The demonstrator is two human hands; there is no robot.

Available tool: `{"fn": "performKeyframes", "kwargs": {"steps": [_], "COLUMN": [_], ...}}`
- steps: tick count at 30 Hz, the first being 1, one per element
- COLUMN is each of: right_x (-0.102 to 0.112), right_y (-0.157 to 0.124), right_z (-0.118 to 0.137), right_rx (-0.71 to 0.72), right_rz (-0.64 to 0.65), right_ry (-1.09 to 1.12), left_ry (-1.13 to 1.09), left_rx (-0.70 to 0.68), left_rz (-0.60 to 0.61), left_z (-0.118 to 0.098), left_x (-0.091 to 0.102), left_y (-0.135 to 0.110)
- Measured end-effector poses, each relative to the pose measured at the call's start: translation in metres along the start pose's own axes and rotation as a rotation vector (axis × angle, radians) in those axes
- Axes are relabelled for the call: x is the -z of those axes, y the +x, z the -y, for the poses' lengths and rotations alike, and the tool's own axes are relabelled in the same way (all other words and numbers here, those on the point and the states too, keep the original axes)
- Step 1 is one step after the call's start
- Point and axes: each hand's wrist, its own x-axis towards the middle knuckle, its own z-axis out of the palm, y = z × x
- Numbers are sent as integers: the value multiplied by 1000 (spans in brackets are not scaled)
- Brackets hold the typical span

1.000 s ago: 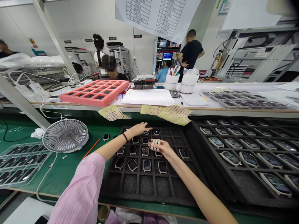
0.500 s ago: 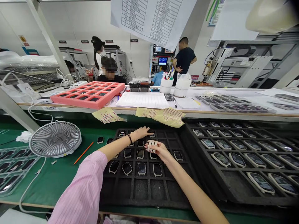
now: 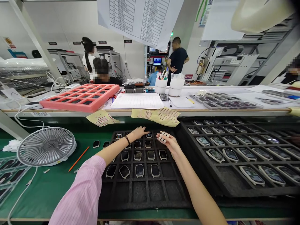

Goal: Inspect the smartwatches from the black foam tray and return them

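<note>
My left hand (image 3: 138, 132) rests with its fingers apart on the far part of a black foam tray (image 3: 145, 194), near the top row of smartwatches (image 3: 139, 171). A dark bracelet circles my left wrist, above a pink striped sleeve (image 3: 82, 193). My right hand (image 3: 168, 143) hovers over the tray's far right corner, and white strips wrap its fingers. No watch shows in that hand. Several dark watches sit in separate foam cells, while the tray's nearest rows hold none.
A larger black tray (image 3: 234, 184) of pale-rimmed watches lies to the right. A desk fan (image 3: 46, 146), an orange pencil (image 3: 78, 158) and loose watches (image 3: 96, 144) lie on the green mat. Behind stand a pink tray (image 3: 79, 103), perforated yellow sheets (image 3: 164, 117) and a paper form (image 3: 138, 101); co-workers are further back.
The view has turned to the right, shifting the scene left. My right hand has moved from above the tray's middle toward its far right corner. My left hand stays in about the same place on the tray.
</note>
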Motion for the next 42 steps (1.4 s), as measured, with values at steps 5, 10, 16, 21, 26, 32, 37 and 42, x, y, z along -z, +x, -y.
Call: {"fn": "performKeyframes", "kwargs": {"steps": [5, 10, 16, 21, 26, 32, 37, 42], "right_x": [8, 16, 24, 32, 39, 36, 26, 33], "right_y": [2, 1, 5, 11, 15, 9, 2, 3], "right_z": [9, 16, 17, 12, 9, 11, 8, 8], "right_rx": [53, 79, 105, 107, 73, -20, -34, 60], "right_rz": [-47, -80, -127, -158, -168, -66, 1, -126], "right_ry": [20, 42, 24, -44, -119, -191, -273, -454], "left_ry": [-109, -285, -539, -690, -800, -931, -968, -851], "left_rx": [-62, -6, 169, 281, 228, -69, -104, 10], "left_rz": [-12, -75, -217, -290, -327, -305, -300, -296], "left_z": [-4, -4, -34, -73, -84, -78, -81, -78], "left_x": [5, 13, 5, -10, -7, 10, 20, 20], "left_y": [-13, -11, 32, 78, 81, 46, 35, 28]}}
